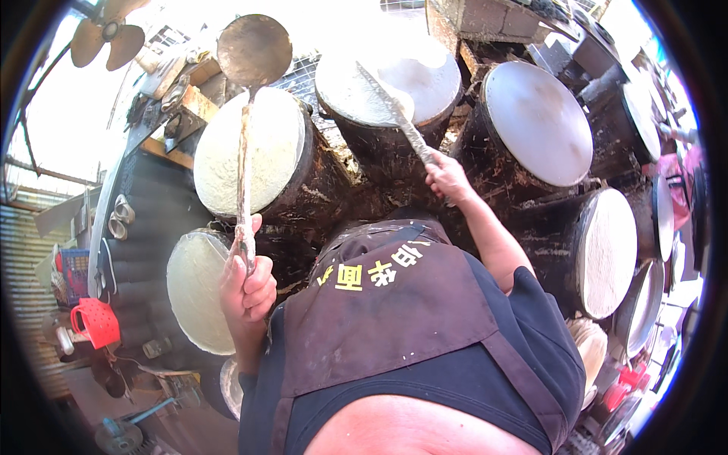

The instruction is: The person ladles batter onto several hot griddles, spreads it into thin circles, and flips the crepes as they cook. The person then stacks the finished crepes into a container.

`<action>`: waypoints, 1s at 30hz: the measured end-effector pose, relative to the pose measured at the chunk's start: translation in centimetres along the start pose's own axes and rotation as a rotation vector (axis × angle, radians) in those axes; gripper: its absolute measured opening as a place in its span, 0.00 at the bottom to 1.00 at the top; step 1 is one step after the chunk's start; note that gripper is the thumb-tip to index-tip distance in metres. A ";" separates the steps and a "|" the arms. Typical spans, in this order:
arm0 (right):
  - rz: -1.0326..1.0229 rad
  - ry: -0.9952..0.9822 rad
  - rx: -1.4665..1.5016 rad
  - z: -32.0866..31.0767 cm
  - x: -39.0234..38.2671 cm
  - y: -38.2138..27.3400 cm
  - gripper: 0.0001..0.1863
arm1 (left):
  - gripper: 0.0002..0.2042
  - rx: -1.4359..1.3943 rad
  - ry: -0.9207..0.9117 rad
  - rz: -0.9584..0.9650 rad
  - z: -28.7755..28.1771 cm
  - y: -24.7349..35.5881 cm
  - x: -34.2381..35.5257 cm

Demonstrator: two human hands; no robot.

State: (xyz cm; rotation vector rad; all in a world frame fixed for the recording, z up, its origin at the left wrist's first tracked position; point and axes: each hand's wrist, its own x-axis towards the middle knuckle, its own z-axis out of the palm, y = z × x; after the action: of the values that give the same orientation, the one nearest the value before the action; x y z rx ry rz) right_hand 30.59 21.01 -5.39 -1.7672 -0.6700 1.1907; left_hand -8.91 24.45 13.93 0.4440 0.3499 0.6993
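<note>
My left hand (pixel 249 288) is closed round a long, crusted handle, which rises to a round, flat metal disc (pixel 254 49) above a drum top covered in pale, creamy material (pixel 235 155). My right hand (pixel 447 180) grips a long, flat, coated stick (pixel 409 130), angled up and left across the middle drum top (pixel 428 76), whose pale surface is partly washed out by glare. Whether the stick touches that surface I cannot tell. The dark apron over my body lies between and below my hands.
Several dark drums with round pale tops surround me, including one at right (pixel 607 252) and one at lower left (pixel 193 292). A fan (pixel 108 34) is at upper left, a red plastic basket (pixel 98 326) at left beside a corrugated wall (pixel 30 280). Clutter lines the edges.
</note>
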 end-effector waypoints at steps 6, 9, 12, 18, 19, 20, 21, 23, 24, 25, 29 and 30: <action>-0.015 0.085 -0.012 -3.1 0.6 0.3 0.21 | 0.31 -0.048 -0.172 -0.134 -1.9 0.7 -0.1; -0.029 0.228 0.045 -2.9 2.1 -0.4 0.19 | 0.30 -0.008 -0.145 -0.149 -1.1 0.8 0.2; -0.220 0.251 -0.128 -0.3 0.1 -1.4 0.22 | 0.30 0.034 -0.074 -0.155 0.1 0.8 0.5; -0.387 0.234 -0.343 -3.4 -0.1 2.9 0.22 | 0.30 0.003 -0.149 -0.141 0.9 -0.3 0.7; -0.489 0.317 -0.424 -4.8 0.5 2.2 0.21 | 0.30 -0.004 -0.141 -0.145 1.2 -0.6 0.9; -0.212 0.207 -0.401 -6.6 1.0 1.2 0.21 | 0.30 -0.011 -0.132 -0.148 1.5 -0.8 1.2; -0.235 0.216 -0.439 -7.6 1.8 0.6 0.21 | 0.30 -0.017 -0.128 -0.155 1.9 -1.1 1.5; -0.211 0.211 -0.441 -9.2 3.3 -0.9 0.20 | 0.30 -0.018 -0.096 -0.166 2.8 -1.6 2.2; -0.167 0.202 -0.408 -9.7 4.0 -1.8 0.19 | 0.30 -0.019 -0.085 -0.169 3.2 -1.8 2.6; -0.238 0.227 -0.454 -10.1 4.9 -1.3 0.20 | 0.30 -0.015 -0.074 -0.164 3.8 -2.1 3.0; -0.670 0.272 -0.508 -9.3 4.9 0.8 0.19 | 0.30 -0.009 -0.021 -0.129 5.3 -3.2 3.8; -0.483 0.139 -0.668 -9.6 3.4 -0.3 0.20 | 0.30 -0.011 -0.004 -0.116 5.5 -3.4 3.9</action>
State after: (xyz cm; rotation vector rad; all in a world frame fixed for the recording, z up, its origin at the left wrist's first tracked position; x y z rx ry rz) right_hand 40.79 20.37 -5.08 -2.0195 -1.4298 0.5298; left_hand -1.80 23.31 16.27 0.4110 0.3645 0.5868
